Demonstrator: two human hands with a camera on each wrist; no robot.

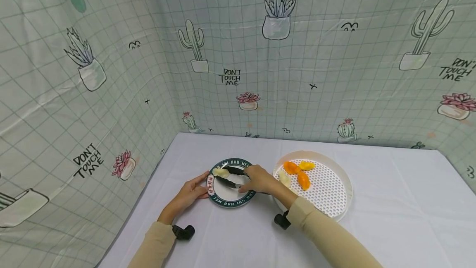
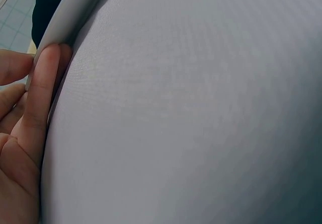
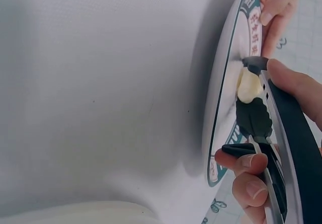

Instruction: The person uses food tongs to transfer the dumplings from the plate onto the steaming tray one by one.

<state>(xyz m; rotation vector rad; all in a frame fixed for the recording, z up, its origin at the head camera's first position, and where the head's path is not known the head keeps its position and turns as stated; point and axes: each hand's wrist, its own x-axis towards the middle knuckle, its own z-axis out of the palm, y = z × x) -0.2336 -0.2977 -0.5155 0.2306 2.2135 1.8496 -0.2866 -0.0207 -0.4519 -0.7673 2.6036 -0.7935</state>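
A white plate (image 1: 227, 193) with a dark green lettered rim lies on the table. My left hand (image 1: 190, 193) pinches its left edge, thumb on top and fingers at the underside, as the left wrist view shows. My right hand (image 1: 260, 179) grips black-and-metal tongs (image 3: 289, 133) from the right, over the plate. Between the tongs' dark tips is a pale yellow, lumpy piece (image 3: 249, 87), at the plate's upper left in the head view. The tongs' tips stand close over the plate's surface.
To the right stands a round white perforated tray (image 1: 347, 197) with a raised rim. In its left part lie an orange piece (image 1: 303, 180), another orange piece (image 1: 291, 167), a yellow piece (image 1: 307, 165) and pale ones (image 1: 284, 179). A patterned curtain (image 1: 316, 61) hangs behind the table.
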